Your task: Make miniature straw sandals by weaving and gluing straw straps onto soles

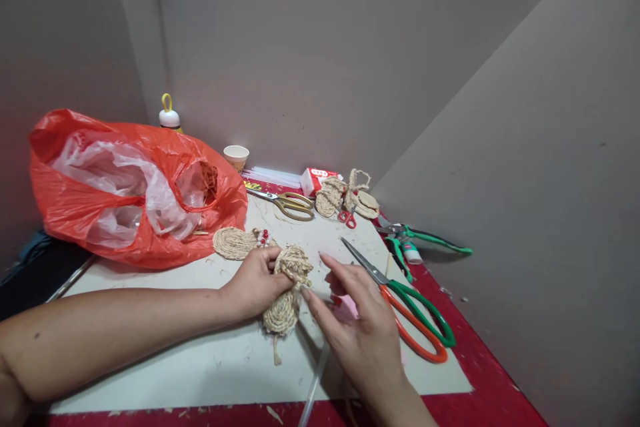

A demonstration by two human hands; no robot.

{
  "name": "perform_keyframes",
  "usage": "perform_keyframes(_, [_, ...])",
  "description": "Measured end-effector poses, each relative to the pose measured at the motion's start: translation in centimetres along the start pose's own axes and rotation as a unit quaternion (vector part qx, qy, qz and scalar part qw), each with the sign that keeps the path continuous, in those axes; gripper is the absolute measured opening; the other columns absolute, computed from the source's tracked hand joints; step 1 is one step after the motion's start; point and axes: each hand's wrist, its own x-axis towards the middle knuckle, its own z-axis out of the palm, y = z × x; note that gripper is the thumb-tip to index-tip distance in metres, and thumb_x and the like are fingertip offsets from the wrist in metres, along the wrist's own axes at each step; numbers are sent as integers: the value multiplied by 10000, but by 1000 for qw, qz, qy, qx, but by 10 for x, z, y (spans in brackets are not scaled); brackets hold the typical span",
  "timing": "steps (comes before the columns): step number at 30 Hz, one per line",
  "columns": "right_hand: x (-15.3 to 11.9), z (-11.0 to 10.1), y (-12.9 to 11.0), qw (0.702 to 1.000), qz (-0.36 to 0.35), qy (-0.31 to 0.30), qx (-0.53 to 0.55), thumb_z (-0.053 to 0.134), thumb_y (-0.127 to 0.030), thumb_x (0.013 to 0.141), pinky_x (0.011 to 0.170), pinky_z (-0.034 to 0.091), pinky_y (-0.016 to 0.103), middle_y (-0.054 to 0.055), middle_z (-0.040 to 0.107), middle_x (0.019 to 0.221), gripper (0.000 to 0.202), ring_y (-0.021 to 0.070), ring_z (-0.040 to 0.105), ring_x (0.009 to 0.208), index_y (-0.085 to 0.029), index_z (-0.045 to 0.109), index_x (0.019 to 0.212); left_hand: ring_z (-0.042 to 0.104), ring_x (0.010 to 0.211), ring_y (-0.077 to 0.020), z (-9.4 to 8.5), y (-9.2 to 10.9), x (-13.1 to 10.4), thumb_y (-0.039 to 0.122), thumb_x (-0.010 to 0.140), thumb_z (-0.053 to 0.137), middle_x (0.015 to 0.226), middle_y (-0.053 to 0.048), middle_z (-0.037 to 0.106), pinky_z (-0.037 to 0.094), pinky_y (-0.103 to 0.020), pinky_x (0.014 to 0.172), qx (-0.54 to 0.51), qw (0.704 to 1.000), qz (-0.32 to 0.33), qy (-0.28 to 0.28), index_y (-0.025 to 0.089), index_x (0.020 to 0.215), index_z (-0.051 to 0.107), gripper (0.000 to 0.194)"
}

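My left hand [260, 283] grips a small woven straw slipper [283, 317] at its middle, thumb and fingers closed on the braid. A loose straw end hangs from the slipper's lower tip. My right hand [357, 320] is just right of it, thumb and forefinger apart, the thumb tip close to the braid; whether they touch I cannot tell. Something pink [347, 308] shows behind the right fingers, partly hidden. Beyond the left hand lies another woven straw sole [235, 243] with red and white beads [263, 237] beside it.
Orange-and-green scissors [400, 307] lie right of my right hand, green-handled pruners [415, 237] beyond. At the back are gold scissors [290, 205], a paper cup [236, 156], straw pieces [330, 197] and small red scissors [347, 218]. A red plastic bag [140, 193] fills the left; a translucent stick [315, 387] lies in front.
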Motion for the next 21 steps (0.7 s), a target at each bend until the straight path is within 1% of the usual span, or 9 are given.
perform_keyframes(1, [0, 0, 0, 999, -31, -2, -10, 632, -207, 824, 619, 497, 305, 58, 564, 850, 401, 187, 569, 736, -161, 567, 1217, 544, 611, -129, 0, -1, 0, 97, 604, 636, 618, 17, 615, 397, -220, 588, 1, 1000, -2, -4, 123, 703, 629, 103])
perform_keyframes(3, [1, 0, 1, 998, -57, -13, -15, 624, -173, 832, 621, 490, 313, 45, 554, 811, 379, 186, 561, 719, -171, 587, 1209, 523, 590, -120, 0, -3, -1, 103, 602, 638, 612, 23, 601, 379, -216, 567, 4, 1000, -6, -9, 128, 678, 621, 81])
perform_keyframes(8, [5, -1, 2, 998, -53, -11, 36, 594, -135, 844, 549, 467, 274, 13, 553, 711, 190, 154, 545, 615, -195, 677, 1004, 506, 610, -120, 0, -3, -1, 149, 626, 674, 641, 22, 592, 393, -232, 612, 10, 999, -10, -32, 127, 698, 633, 86])
perform_keyframes(10, [6, -2, 1, 998, -26, -15, 61, 606, -140, 831, 553, 467, 269, 8, 562, 703, 152, 149, 546, 610, -196, 683, 950, 514, 631, -128, 0, -2, -2, 149, 624, 681, 638, 22, 584, 403, -240, 639, 10, 999, -11, -42, 128, 694, 629, 89])
perform_keyframes(13, [6, -3, -2, 993, 38, -40, 104, 642, -172, 800, 563, 470, 264, 2, 563, 695, 148, 151, 554, 622, -190, 690, 938, 537, 664, -143, 1, 1, -3, 129, 605, 692, 628, 22, 576, 414, -251, 674, 6, 998, -12, -54, 134, 658, 609, 99])
perform_keyframes(15, [7, -4, -4, 986, 81, -53, 136, 650, -200, 789, 543, 459, 252, 1, 562, 682, 127, 150, 550, 617, -185, 702, 904, 545, 671, -147, 1, 2, -3, 129, 608, 692, 631, 18, 581, 417, -255, 682, 3, 998, -16, -60, 134, 655, 604, 100])
perform_keyframes(18, [9, -7, -7, 972, 144, -61, 178, 664, -244, 769, 524, 441, 244, 0, 555, 659, 97, 142, 526, 590, -175, 710, 819, 555, 691, -151, 1, 3, -3, 136, 631, 690, 662, 4, 604, 420, -259, 691, -7, 997, -23, -70, 127, 685, 614, 94])
perform_keyframes(21, [12, -10, -8, 946, 213, -77, 230, 703, -293, 725, 524, 421, 246, -12, 534, 637, 147, 133, 489, 572, -165, 708, 798, 559, 702, -150, 1, 3, -3, 160, 631, 721, 689, -4, 622, 420, -256, 693, -18, 997, -31, -75, 121, 711, 627, 129])
